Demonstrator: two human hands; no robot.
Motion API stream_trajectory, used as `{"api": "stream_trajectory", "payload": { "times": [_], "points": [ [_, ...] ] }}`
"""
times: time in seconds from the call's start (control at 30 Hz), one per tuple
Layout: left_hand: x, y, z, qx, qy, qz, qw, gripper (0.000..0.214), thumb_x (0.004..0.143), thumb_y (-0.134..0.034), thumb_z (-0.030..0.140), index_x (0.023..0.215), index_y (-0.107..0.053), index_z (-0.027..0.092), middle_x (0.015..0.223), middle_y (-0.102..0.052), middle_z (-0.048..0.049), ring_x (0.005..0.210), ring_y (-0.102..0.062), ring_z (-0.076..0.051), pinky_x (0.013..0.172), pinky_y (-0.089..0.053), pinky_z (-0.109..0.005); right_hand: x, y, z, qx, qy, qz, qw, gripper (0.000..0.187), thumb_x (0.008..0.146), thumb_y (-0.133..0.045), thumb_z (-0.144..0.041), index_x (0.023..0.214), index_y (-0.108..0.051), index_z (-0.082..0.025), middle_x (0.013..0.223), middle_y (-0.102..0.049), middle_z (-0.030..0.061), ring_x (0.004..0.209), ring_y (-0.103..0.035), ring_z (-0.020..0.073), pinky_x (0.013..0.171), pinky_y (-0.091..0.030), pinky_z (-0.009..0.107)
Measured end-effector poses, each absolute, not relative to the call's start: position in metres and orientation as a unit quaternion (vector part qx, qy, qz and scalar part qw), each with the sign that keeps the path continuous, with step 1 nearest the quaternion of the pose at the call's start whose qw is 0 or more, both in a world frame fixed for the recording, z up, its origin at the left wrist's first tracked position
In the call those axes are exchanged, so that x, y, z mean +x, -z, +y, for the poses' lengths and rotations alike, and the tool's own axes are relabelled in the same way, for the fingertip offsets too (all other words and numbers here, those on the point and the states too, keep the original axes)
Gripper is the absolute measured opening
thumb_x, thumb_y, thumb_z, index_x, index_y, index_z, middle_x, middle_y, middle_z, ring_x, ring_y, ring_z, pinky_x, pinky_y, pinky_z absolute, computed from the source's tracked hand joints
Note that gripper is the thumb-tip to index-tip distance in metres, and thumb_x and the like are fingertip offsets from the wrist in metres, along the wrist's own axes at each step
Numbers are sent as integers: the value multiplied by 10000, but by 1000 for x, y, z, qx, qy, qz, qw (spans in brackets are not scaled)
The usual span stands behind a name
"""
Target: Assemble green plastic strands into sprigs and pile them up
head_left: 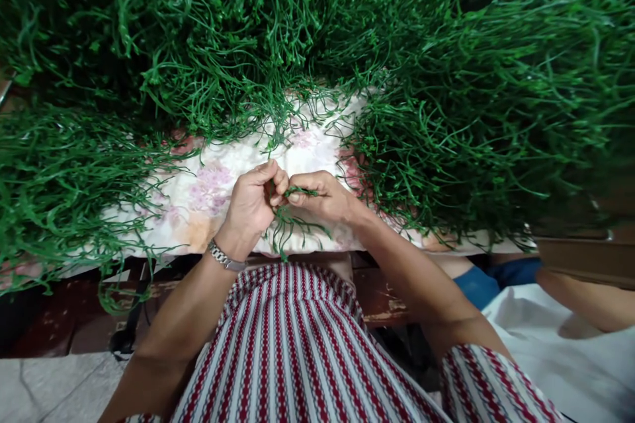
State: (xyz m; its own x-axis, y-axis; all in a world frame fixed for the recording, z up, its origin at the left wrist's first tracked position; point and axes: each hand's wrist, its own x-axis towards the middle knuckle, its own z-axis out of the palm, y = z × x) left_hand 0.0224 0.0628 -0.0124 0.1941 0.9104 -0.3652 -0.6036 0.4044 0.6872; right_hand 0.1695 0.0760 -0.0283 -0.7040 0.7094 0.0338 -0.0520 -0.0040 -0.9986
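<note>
A small bunch of green stems (284,228) is held in front of the body, over the near part of the floral cloth (211,182), with its long axis running roughly away from the body and its loose ends fanned toward the striped garment (292,344). It is pinched between thumb and curled fingers of the left hand (253,198), while a short green strand (303,192), lying crosswise and pointing right, is pinched by the right hand (325,197); whether strand and bunch are joined cannot be told.
</note>
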Motion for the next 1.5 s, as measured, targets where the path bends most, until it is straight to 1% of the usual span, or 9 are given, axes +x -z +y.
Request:
{"api": "stream_trajectory", "payload": {
  "times": [0.23, 0.43, 0.67, 0.77, 0.87, 1.0, 1.13, 1.23, 1.5],
  "points": [
    [18, 13, 66, 207, -486, 365, 767, 371, 813, -566, 288, 501, -417, 153, 377, -253, 86, 290, -230, -18, 331, -246, -155, 175, 17, 78, -198, -638, -710, 223, 338, 849, -519, -425, 704, -548, -121, 614, -449, -27, 576, -407, 74, 580, -355, 209],
    [18, 19, 71, 262, -545, 408, 684, 228, 762, -625, 280, 602, -540, 141, 547, -520, 20, 487, -505, -64, 488, -412, -178, 180, 17, 90, -279, -400, -794, 364, 260, 883, -462, -361, 779, -535, -134, 801, -498, 34, 782, -471, 127, 752, -376, 259],
    [21, 22, 74, 254, -571, 427, 654, 234, 789, -588, 305, 617, -543, 153, 594, -528, 19, 548, -536, -70, 568, -438, -186, 179, 9, 77, -437, -312, -782, 315, 167, 884, -433, -264, 827, -530, -141, 651, -444, -22, 589, -386, 84, 583, -301, 205],
    [23, 22, 74, 252, -587, 412, 649, 235, 784, -596, 306, 615, -547, 151, 590, -524, 20, 557, -534, -70, 575, -435, -185, 175, 7, 71, -430, -327, -809, 233, 156, 851, -503, -273, 912, -565, -145, 675, -502, -21, 596, -405, 82, 589, -291, 200],
    [22, 21, 74, 262, -591, 399, 651, 222, 762, -626, 329, 645, -580, 146, 615, -553, 12, 574, -546, -77, 587, -440, -191, 173, 10, 70, -439, -330, -812, 198, 100, 824, -515, -213, 826, -574, -133, 667, -517, -13, 600, -420, 84, 594, -292, 202],
    [16, 17, 66, 264, -553, 372, 697, 240, 748, -626, 375, 765, -642, 137, 670, -612, -24, 626, -578, -105, 605, -461, -213, 175, 13, 69, -404, -388, -778, 283, 135, 838, -507, -224, 801, -587, -121, 698, -542, 1, 636, -455, 88, 615, -340, 195],
    [15, 17, 51, 280, -544, 387, 690, 145, 636, -701, 216, 745, -647, 136, 706, -625, -16, 635, -562, -82, 607, -440, -179, 176, 11, 66, -391, -411, -743, 356, 155, 834, -544, -255, 777, -587, -117, 649, -516, -15, 596, -435, 72, 576, -350, 176],
    [19, 23, 42, 328, -564, 407, 639, 151, 586, -709, 141, 717, -635, 144, 708, -609, 3, 622, -529, -71, 584, -410, -168, 173, 12, 63, -396, -404, -740, 365, 172, 827, -563, -271, 746, -572, -120, 609, -478, -31, 566, -403, 62, 543, -334, 167],
    [14, 29, 40, 519, -535, 488, 455, 74, 705, -566, 125, 654, -532, 166, 633, -483, 29, 558, -408, -79, 509, -311, -207, 174, 7, 65, -389, -380, -767, 340, 125, 809, -556, -205, 727, -583, -115, 631, -498, -23, 583, -427, 65, 567, -339, 177]
  ]
}}
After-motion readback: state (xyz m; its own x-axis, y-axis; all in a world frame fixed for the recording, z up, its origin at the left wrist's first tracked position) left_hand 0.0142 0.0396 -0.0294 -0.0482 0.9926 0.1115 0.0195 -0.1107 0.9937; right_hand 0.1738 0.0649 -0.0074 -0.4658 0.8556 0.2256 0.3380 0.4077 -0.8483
